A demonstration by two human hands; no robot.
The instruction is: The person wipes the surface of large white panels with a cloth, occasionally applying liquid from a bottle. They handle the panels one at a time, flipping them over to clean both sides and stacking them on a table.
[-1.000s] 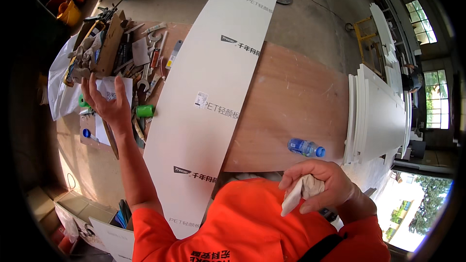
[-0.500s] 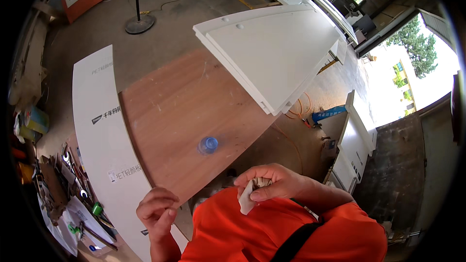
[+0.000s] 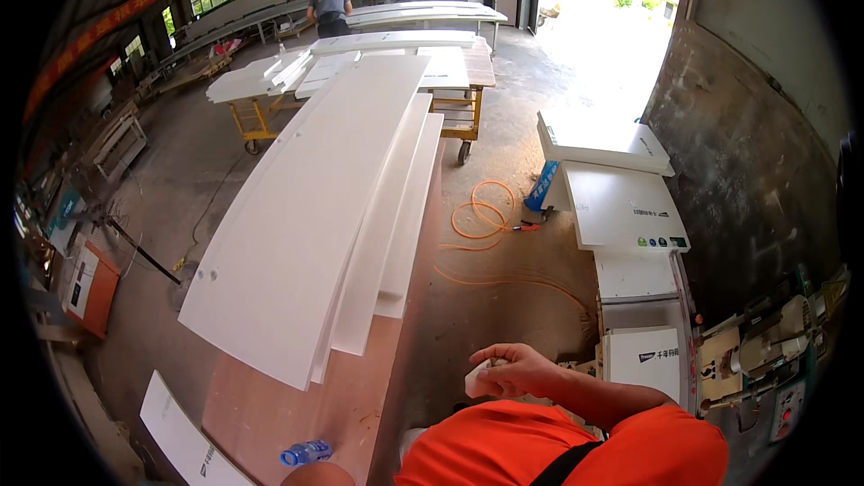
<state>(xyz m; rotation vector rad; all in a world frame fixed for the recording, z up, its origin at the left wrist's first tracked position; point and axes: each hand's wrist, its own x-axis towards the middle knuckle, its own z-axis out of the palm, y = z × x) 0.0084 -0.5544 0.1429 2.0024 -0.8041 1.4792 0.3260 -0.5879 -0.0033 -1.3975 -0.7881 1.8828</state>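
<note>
My right hand (image 3: 517, 371) is closed in front of my orange shirt, its fingers round a small crumpled off-white piece (image 3: 477, 380), perhaps cloth or paper. Much of that piece is hidden in the palm. At the lower edge only a rounded bit of my left hand (image 3: 319, 475) shows; its fingers are out of sight. Just above it a clear bottle with a blue end (image 3: 306, 453) lies on the brown tabletop (image 3: 360, 396). Long white panels (image 3: 315, 189) are stacked on the same table, beyond the bottle.
A narrow white board (image 3: 184, 436) is at the lower left. More white panels (image 3: 621, 202) are stacked at the right. An orange hose (image 3: 481, 216) coils on the floor. Behind, a wheeled yellow cart (image 3: 463, 126) carries panels, and a person (image 3: 330, 9) stands farther off.
The view has swung right and up toward the doorway and the far tables. My left hand has dropped almost out of view. The right hand still holds the off-white piece.
</note>
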